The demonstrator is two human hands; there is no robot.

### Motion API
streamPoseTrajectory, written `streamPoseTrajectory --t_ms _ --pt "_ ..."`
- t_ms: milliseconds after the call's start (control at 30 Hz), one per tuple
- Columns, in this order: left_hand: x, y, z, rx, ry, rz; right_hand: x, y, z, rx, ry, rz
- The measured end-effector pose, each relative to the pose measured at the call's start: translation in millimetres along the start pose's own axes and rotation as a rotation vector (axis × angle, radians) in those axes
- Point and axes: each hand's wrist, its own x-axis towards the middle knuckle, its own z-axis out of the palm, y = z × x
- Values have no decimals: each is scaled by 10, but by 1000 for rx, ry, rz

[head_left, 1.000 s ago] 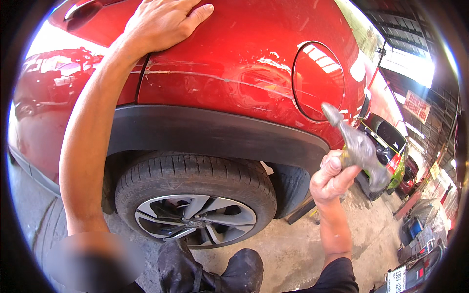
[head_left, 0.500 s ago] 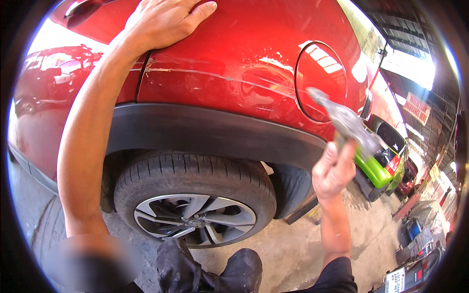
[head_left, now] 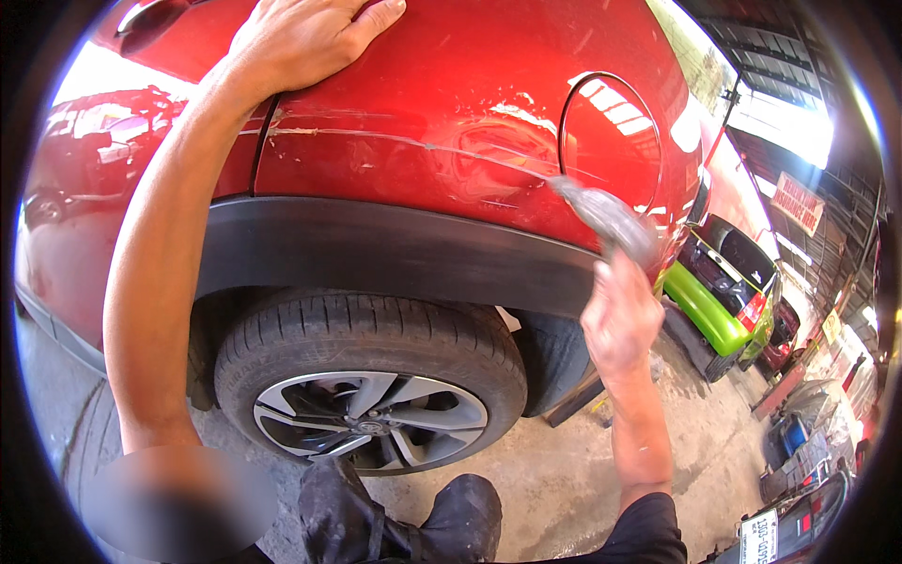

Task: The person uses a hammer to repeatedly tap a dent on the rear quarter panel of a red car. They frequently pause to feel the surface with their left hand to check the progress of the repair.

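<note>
A red car's rear side panel point(head_left: 376, 164) fills the upper view, with a long scrape, chipped paint and a dented patch left of the round fuel door point(head_left: 611, 141). My left hand point(head_left: 305, 42) rests on the panel at upper left, thumb stretched out; its other fingertips pass out of the top edge. My right hand point(head_left: 622, 315) is closed round the handle of a hammer point(head_left: 606, 218). The grey metal head, blurred by motion, points left over the fuel door's lower edge. I cannot tell whether its tip touches the paint.
Below the black wheel-arch trim point(head_left: 395, 249) is the tyre point(head_left: 366, 329) with its alloy rim. My knees point(head_left: 460, 517) are close under it. A green car point(head_left: 719, 315) stands behind at right, and a motorcycle point(head_left: 799, 517) is at lower right on the concrete floor point(head_left: 564, 489).
My right hand and the hammer have swung left, bringing the head across the fuel door's lower edge. My left hand stays on the panel; the view has shifted slightly.
</note>
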Motion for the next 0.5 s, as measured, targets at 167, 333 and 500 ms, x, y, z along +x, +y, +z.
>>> streamPoseTrajectory --t_ms 167,333,500 --pt "-10 -4 -4 15 2 2 38 -19 -8 53 367 -1" --pt "14 0 39 -4 11 15 5 -63 -22 69 87 156" --pt "-15 1 -10 14 11 -4 6 -72 -16 104 375 27"
